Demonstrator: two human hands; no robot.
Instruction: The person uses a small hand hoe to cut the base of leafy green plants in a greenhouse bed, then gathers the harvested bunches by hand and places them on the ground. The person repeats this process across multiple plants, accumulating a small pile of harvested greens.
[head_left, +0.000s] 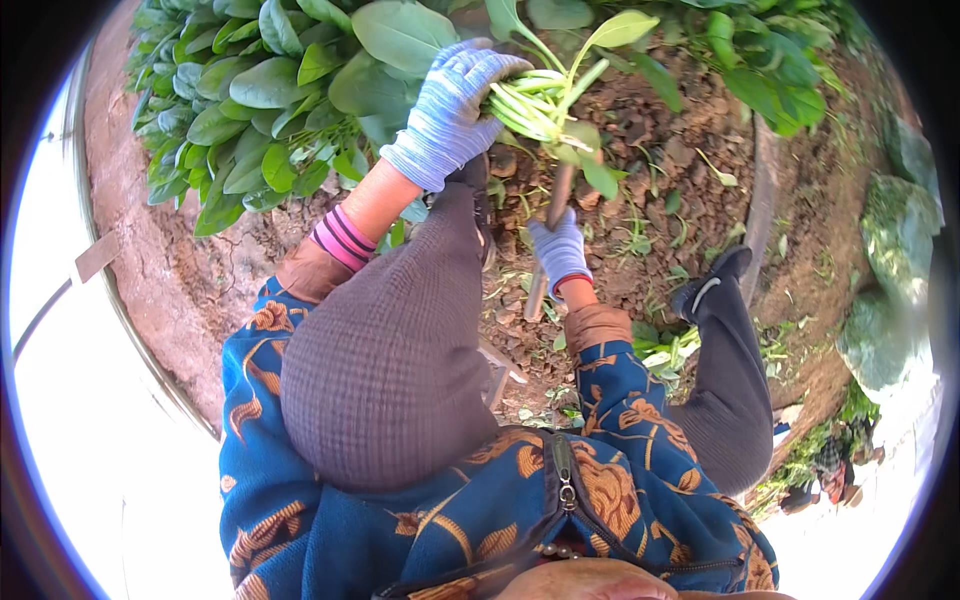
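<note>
My left hand (457, 112), in a blue-white knitted glove, is closed around a bunch of leafy green plants, likely spinach; its pale stems (529, 105) point right and the broad leaves (405, 37) spread above and behind the glove. My right hand (559, 244), in a matching glove, grips a wooden handle (537, 292) below the bunch. The handle's upper end runs up towards the stem bases, where leaves hide whatever is fixed to it. One loose leaf stalk with a yellow-green leaf (624, 28) sticks out above the stems.
Dense leafy plants (247, 97) stand at the upper left, more (772, 67) at the upper right. Cut leaves litter the brown soil (645, 150). A dark hose or pipe (763, 187) curves near my right shoe (712, 281). Filled translucent green bags (892, 247) lie at the far right.
</note>
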